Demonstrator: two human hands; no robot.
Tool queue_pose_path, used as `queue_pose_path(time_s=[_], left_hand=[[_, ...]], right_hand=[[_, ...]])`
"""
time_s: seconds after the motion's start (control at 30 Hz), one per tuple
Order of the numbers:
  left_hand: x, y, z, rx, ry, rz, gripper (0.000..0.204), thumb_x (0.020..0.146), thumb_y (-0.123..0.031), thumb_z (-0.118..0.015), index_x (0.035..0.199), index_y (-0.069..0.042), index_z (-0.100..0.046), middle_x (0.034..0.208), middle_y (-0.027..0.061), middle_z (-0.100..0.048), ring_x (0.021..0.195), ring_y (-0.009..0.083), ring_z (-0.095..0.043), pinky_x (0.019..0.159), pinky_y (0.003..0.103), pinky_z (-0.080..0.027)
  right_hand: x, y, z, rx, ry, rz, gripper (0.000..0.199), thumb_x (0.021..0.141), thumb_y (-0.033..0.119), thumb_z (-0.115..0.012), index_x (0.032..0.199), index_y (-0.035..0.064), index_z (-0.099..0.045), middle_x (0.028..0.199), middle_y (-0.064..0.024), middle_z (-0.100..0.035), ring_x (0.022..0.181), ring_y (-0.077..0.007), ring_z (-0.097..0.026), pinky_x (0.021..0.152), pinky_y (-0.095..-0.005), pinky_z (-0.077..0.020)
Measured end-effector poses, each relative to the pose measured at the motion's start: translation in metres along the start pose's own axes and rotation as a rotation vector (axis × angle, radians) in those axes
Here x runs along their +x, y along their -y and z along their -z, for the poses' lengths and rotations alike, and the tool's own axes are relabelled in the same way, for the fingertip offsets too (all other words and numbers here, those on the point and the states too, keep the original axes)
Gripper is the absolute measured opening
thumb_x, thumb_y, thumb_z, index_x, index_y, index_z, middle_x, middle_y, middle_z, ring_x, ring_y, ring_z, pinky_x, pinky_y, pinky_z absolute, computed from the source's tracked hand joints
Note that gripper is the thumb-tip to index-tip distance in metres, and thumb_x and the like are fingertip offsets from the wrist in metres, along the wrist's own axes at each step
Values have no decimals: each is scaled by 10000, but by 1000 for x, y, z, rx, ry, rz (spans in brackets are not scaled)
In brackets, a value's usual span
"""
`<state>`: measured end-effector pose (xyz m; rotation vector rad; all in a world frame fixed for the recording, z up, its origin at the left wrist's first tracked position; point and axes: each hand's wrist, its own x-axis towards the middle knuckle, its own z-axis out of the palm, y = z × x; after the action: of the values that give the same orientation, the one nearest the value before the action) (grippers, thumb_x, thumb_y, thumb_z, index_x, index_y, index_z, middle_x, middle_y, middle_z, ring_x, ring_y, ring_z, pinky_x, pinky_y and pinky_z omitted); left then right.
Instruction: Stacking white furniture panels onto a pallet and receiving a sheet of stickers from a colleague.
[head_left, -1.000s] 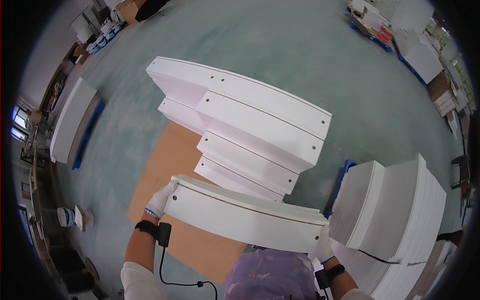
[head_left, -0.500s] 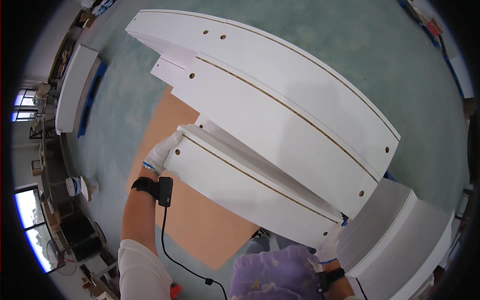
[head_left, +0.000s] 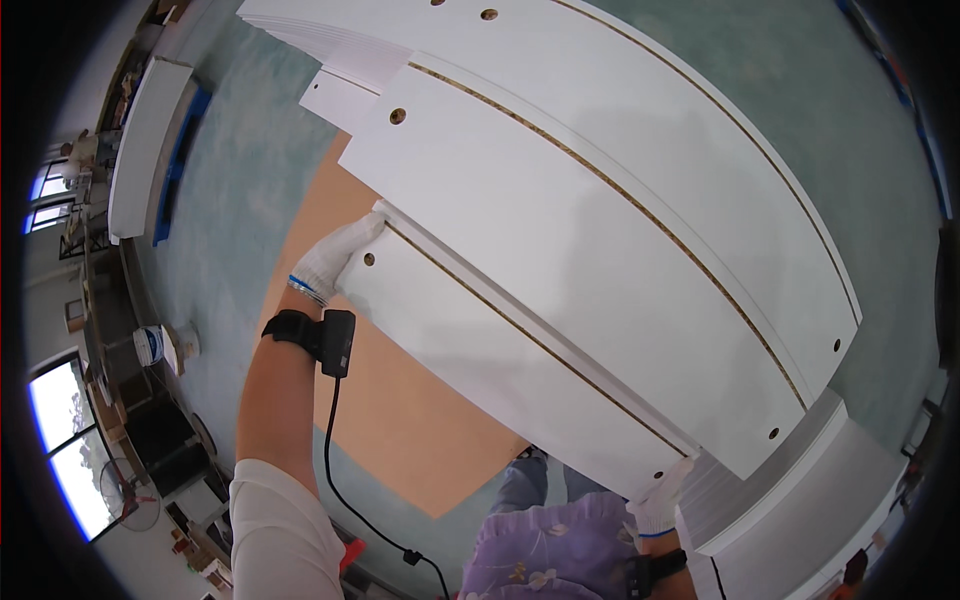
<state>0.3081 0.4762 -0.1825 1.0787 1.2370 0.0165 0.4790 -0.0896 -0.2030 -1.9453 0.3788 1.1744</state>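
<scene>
A long white panel [head_left: 500, 360] lies slantwise in front of me, with a brown groove near its far edge and a round hole close to each end. My left hand [head_left: 340, 255], in a white knit glove, grips its left end. The gloved right hand [head_left: 662, 500] is closed on the other end, low at the right; its fingers are partly hidden. Just beyond the held panel is a stack of similar white panels [head_left: 570, 250], grooved and drilled too. Farther back, another white stack [head_left: 640, 90] rises beside it.
Brown sheet material [head_left: 420, 430] lies under the near side. At the lower right are more stacked white panels [head_left: 800, 510]. A separate white stack [head_left: 140, 150] stands on a blue pallet [head_left: 183, 165] at the far left. A black cable [head_left: 345, 500] hangs from my left wrist.
The held panel has moved against the neighbouring stack, so the gap between them has narrowed. Both hands keep their hold at its ends. My view has shifted and the stacks look closer.
</scene>
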Motion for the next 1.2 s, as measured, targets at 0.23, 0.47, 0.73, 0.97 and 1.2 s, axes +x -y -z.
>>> queue_pose_path(time_s=[0.23,0.47,0.73,0.97,1.2], left_hand=[[-4,-17,26,-276,-143,-412,513,958,-393,-516,1239,35,-543,1149,110,-615,1099,190,-554,983,325,-413],[-59,109,-30,-897,-62,-121,969,868,-764,-283,1448,12,-268,1443,128,-387,1289,274,-386,1109,377,-267],[-83,160,-189,-1155,-265,177,535,970,-490,-411,1284,-62,-480,1162,97,-618,1010,242,-610,827,388,-520],[-75,182,-197,175,-296,-343,359,907,-233,-545,1197,-23,-520,1042,101,-662,906,230,-647,735,369,-541],[-85,142,-203,-955,-366,74,496,930,-404,-495,1232,-11,-505,1077,107,-654,918,241,-653,740,398,-555]], right_hand=[[-3,49,-4,64,121,-45,835,938,669,-276,1396,-26,-341,1331,-138,-472,1171,-228,-495,971,-325,-421],[-4,20,7,-171,-30,181,775,981,595,-247,1435,-31,-292,1419,-145,-406,1304,-239,-381,1083,-333,-308],[-27,27,27,936,-7,-358,746,966,572,-349,1400,-33,-328,1439,-159,-380,1328,-305,-381,1093,-437,-322],[5,28,-40,1017,237,-426,527,980,475,-395,1236,19,-454,1246,-120,-498,1130,-262,-481,938,-410,-439],[13,24,-24,822,317,-348,465,998,407,-362,1280,47,-443,1321,-107,-475,1209,-242,-464,975,-385,-424]])
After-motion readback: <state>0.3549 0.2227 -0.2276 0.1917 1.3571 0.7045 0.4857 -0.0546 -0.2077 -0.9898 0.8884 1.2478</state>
